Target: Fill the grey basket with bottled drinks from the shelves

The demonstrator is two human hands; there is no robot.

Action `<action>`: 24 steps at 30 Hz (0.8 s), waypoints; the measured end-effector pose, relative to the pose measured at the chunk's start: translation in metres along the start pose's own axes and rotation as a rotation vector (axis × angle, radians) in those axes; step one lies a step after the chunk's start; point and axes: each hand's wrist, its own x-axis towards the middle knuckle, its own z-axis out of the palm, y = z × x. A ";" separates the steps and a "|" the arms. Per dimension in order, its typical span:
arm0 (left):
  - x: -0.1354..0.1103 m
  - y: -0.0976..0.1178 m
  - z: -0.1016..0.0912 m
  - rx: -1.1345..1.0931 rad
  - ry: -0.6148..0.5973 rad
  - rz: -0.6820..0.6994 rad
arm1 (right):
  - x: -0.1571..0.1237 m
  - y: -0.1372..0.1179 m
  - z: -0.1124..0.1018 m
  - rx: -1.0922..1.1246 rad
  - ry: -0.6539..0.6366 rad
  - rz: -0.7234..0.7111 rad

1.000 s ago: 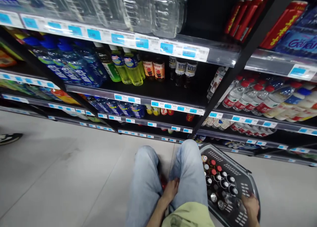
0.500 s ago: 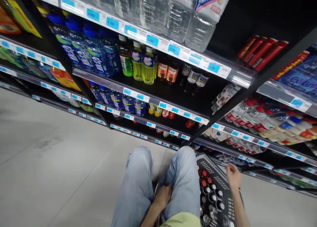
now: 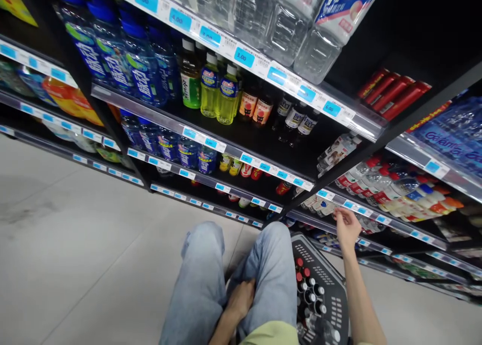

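Observation:
I am crouched on the floor in light blue jeans before a black drinks shelf. My left hand rests between my knees, its fingers tucked down out of sight. My right hand is raised in front of the lower shelf edge with its blue price tags, fingers loosely spread and holding nothing. Right behind it lie red-capped water bottles on their sides. Beside my right knee stands a black shopping basket filled with several upright bottles with red, black and white caps.
Blue-labelled bottles, yellow-green drink bottles and small dark bottles fill the middle shelf. Large clear water jugs stand on top. Red packs sit at the upper right. Grey tiled floor stretches to the left.
My right hand has risen from the near rim of the basket up to the lower shelf edge. The view has swung to the right and down. The left hand has stayed between my knees.

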 end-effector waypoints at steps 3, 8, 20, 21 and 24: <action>-0.001 0.000 0.000 0.007 -0.006 0.060 | 0.012 -0.028 0.011 0.023 -0.027 -0.044; 0.000 0.001 0.002 0.023 0.020 0.074 | 0.012 -0.059 0.043 -0.109 -0.468 -0.175; -0.002 0.002 0.004 -0.004 0.010 0.070 | -0.028 -0.035 0.167 -0.237 -1.210 -0.320; -0.003 0.003 0.004 -0.008 0.008 0.071 | -0.029 -0.036 0.178 -0.214 -1.135 -0.346; -0.003 0.004 0.003 -0.020 0.001 0.077 | -0.024 -0.042 0.216 -0.234 -0.950 -0.402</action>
